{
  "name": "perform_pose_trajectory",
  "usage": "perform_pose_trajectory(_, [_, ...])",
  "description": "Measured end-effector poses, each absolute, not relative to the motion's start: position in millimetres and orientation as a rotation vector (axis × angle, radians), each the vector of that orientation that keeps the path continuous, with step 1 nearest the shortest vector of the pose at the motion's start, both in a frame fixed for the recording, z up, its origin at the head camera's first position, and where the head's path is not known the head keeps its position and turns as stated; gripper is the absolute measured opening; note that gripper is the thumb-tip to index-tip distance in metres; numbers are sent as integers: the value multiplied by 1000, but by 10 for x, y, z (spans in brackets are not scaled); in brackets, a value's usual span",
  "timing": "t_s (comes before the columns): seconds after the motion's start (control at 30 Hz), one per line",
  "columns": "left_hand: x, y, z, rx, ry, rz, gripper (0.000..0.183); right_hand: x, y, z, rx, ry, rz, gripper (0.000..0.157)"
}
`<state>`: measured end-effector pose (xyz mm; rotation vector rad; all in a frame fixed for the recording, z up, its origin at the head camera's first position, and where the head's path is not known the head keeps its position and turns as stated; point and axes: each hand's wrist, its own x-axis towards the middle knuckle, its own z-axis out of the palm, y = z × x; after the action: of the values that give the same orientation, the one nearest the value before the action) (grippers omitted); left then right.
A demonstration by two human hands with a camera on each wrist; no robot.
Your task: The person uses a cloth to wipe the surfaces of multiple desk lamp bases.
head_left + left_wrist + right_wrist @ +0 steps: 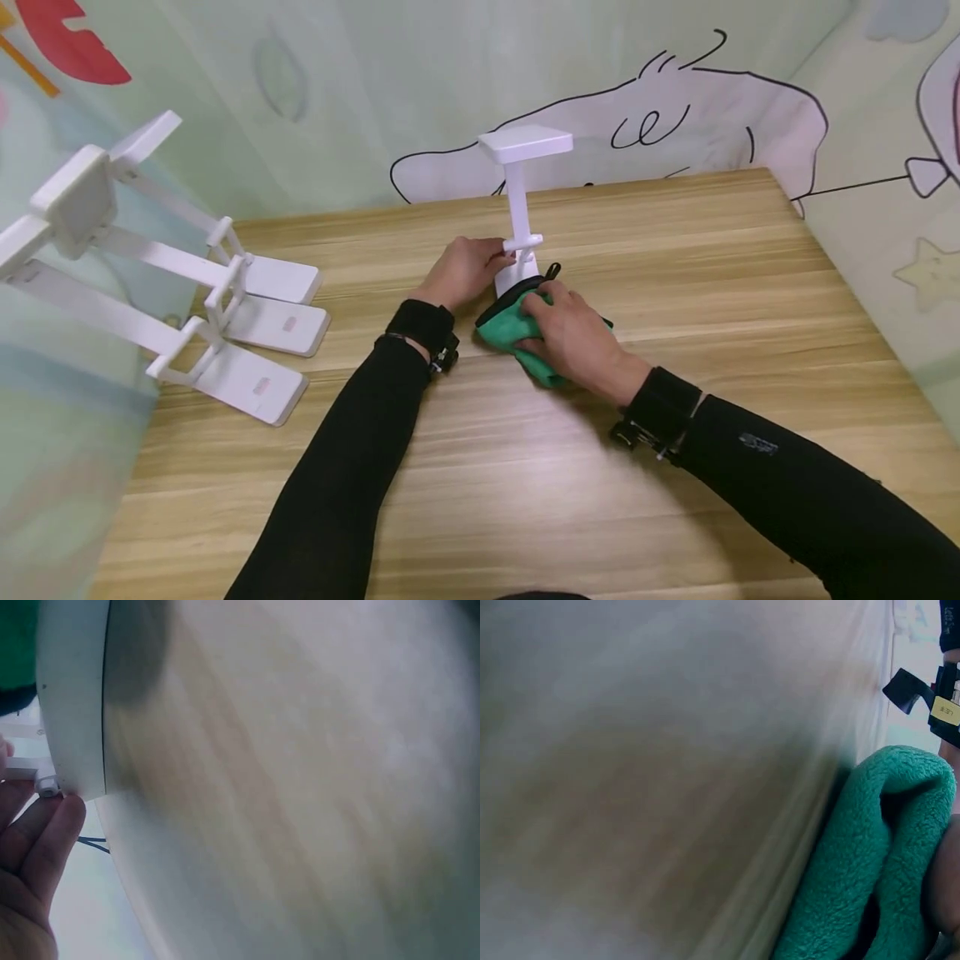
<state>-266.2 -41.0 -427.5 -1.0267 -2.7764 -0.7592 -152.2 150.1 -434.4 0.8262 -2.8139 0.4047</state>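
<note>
A white folding phone stand stands upright near the table's back edge. My left hand is at its lower hinge and base from the left, the fingers gripping it; in the left wrist view its fingertips touch the base's edge beside a small hinge. My right hand grips a bunched green cleaning cloth with black edging and a loop. The cloth lies over the front part of the stand's base and hides it. Fluffy folds of the cloth fill the lower right of the right wrist view.
Several similar white stands are in a row at the table's left, the nearest with its base toward me. The wooden table ends at a printed curtain behind and at both sides. Each wrist bears a black strap with a small camera.
</note>
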Motion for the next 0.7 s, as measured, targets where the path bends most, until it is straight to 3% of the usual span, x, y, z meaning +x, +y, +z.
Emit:
perform_pose_trajectory(0.4, [-2639,-395,-4264,-995,-2788,-771,24,-1449,1696,-4309,722,-2892,590,29])
perform_pose_trajectory(0.7, [-2618,-380,-4252,-955,-2864,-821,24,-1610,2139,-4103,420,-2988,311,20])
